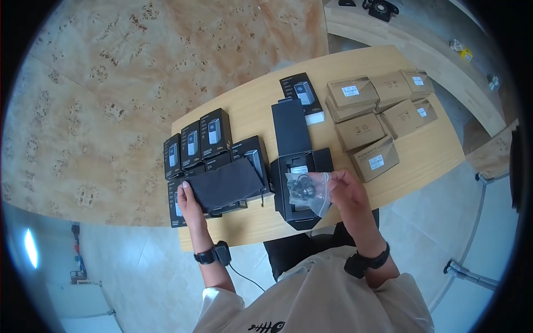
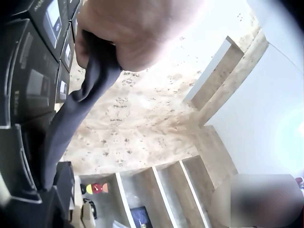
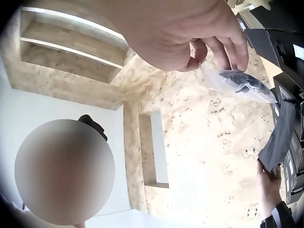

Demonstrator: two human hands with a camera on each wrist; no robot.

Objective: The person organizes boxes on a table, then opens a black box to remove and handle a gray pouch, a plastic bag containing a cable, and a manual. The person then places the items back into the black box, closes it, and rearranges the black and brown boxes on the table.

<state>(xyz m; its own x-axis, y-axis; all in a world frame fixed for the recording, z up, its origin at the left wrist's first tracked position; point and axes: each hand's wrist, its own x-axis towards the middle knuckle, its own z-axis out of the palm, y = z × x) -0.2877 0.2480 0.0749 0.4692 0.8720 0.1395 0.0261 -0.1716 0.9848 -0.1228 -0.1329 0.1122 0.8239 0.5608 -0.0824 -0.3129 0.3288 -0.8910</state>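
Note:
My left hand (image 1: pixel 192 208) pinches one end of a flat dark grey fabric pouch (image 1: pixel 227 186), thumb on top. A short cord dangles from the pouch's far corner. In the left wrist view the pouch (image 2: pixel 78 109) droops from the fingers in folds. My right hand (image 1: pixel 351 194) pinches the edge of a clear plastic bag (image 1: pixel 318 195) with small black parts inside, also seen as a bag (image 3: pixel 242 86) in the right wrist view. Below that bag stands an open black box (image 1: pixel 291 130), its long lid folded back and side flaps spread. The bag partly hides its contents.
Several closed black printed boxes (image 1: pixel 215 133) stand at the left of the wooden table (image 1: pixel 252 116), some under the pouch. Another black box (image 1: pixel 302 91) lies behind the open one. Several brown cartons (image 1: pixel 361 132) are grouped at the right. An old-style telephone (image 1: pixel 380 9) sits on a far shelf.

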